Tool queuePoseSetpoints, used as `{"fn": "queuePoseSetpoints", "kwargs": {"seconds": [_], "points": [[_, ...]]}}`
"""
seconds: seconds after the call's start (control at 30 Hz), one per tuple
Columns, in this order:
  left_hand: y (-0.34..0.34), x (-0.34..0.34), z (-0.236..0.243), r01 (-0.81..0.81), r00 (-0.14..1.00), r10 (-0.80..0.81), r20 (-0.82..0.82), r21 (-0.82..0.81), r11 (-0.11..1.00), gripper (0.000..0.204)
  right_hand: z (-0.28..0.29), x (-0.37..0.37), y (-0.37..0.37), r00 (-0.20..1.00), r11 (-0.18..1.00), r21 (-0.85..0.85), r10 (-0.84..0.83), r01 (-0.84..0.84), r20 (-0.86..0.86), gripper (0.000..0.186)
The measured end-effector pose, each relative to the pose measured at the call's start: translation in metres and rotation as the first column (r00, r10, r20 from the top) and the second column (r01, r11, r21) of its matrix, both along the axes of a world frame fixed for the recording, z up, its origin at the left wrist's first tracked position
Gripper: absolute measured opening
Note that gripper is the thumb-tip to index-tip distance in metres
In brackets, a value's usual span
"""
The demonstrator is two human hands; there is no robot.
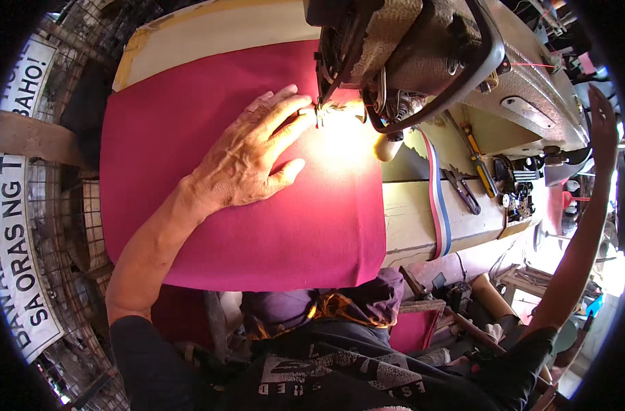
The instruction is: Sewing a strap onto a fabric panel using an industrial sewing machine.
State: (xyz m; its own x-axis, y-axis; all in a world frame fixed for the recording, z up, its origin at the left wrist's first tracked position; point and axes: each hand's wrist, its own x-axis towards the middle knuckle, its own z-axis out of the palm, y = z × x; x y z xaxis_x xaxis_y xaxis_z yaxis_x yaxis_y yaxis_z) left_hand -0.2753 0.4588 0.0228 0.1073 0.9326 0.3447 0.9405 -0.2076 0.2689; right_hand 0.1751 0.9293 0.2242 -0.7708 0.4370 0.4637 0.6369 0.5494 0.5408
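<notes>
My left hand (254, 147) lies open on magenta fabric (223, 233), fingertips beside the presser foot (319, 116) of a dark sewing machine (374, 48). A bright lamp (388, 145) lights the fabric beside the needle area. My right hand (603, 123) is raised at the far right, beside the end of the machine, fingers stretched upward; whether it touches anything there is unclear. The fabric spreads over the worktable, with a pale board (216, 27) showing behind it.
Right of the fabric are a striped ribbon (439, 226), dark snips (463, 188), a yellow screwdriver (482, 168) and small metal parts (521, 202). A wire grid (86, 226) with printed banners (18, 260) stands at left. Wooden frames (422, 308) and clutter lie below right.
</notes>
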Motion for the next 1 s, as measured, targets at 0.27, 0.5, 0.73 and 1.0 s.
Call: {"fn": "queuePoseSetpoints", "kwargs": {"seconds": [0.27, 0.5, 0.73, 1.0], "points": [[0.003, -0.004, -0.001, 0.016, 1.0, -0.016, -0.021, -0.038, 0.999, 0.061, -0.016, 0.015, 0.105, 0.968, 0.696, -0.706, -0.064, -0.13, -0.241, 0.042], [0.004, -0.018, 0.0, 0.056, 0.997, -0.051, 0.064, -0.07, 0.996, 0.063, -0.053, 0.066, 0.082, 0.556, 0.789, -0.562, -0.358, -0.249, -0.75, 0.043], [0.005, -0.017, 0.003, 0.036, 0.999, -0.037, -0.019, -0.049, 0.998, 0.052, -0.107, 0.055, -0.145, 0.629, 0.982, -0.188, -0.128, -0.03, -0.767, 0.043], [0.007, -0.015, 0.002, 0.077, 0.996, -0.077, -0.045, -0.009, 0.997, 0.052, -0.334, 0.037, -0.409, 0.592, 0.154, -0.884, -0.69, -0.441, -0.416, 0.084]]}}
